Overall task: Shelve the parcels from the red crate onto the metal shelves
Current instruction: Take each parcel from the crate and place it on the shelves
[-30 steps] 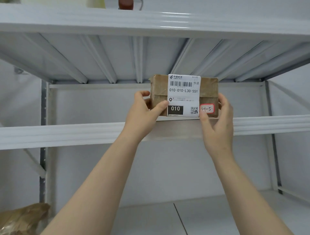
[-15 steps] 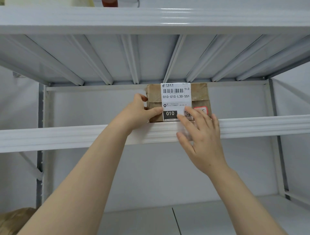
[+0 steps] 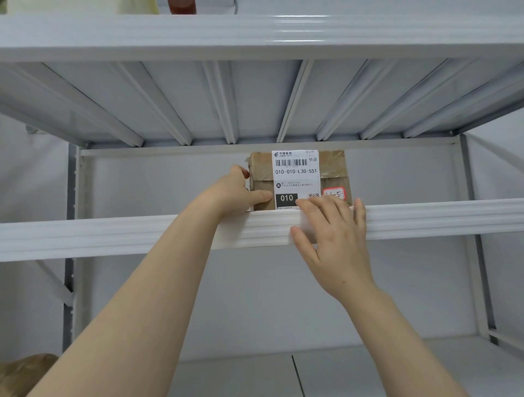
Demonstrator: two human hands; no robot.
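brown cardboard parcel (image 3: 300,181) on white metal shelf (image 3: 141,235) | left hand (image 3: 235,195) fingers pinching its left edge | right hand (image 3: 337,241) fingers spread

A parcel (image 3: 295,175) is set on the middle shelf (image 3: 113,235), the left hand (image 3: 235,192) at its left, the right hand (image 3: 334,243) before the shelf's edge.

Pale grey wall (image 3: 158,181), evenly lit; a reddish-brown object (image 3: 181,2), perhaps a jar, at top edge
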